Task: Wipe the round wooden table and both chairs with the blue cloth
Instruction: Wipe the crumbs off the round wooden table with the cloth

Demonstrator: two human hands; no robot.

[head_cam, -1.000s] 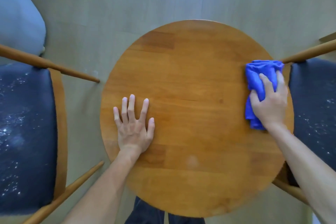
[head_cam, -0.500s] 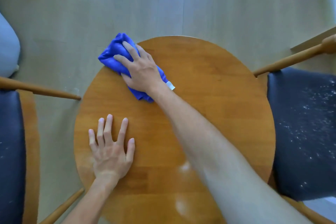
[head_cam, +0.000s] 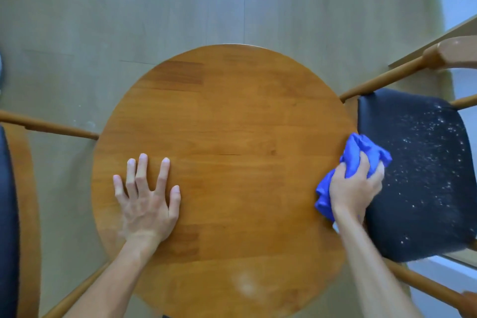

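Filling the background across the whole frame is a pale wood-plank floor [head_cam: 103, 20]. Sitting at the centre of the frame is the round wooden table [head_cam: 227, 116], its top showing a pale smear near the lower edge. Flanking it are two chairs: the right chair [head_cam: 423, 175], at the right edge of the frame, is showing a dark seat dotted with white specks, and the left chair [head_cam: 23, 188] is showing only a strip of dark seat and its wooden frame at the left edge. Lying flat on the lower left of the tabletop is the left hand [head_cam: 147, 201], fingers spread and grasping nothing. At the table's right rim, the right hand [head_cam: 356, 186] is clutching the bunched blue cloth [head_cam: 361, 150], which is overhanging the edge toward the right chair's seat.
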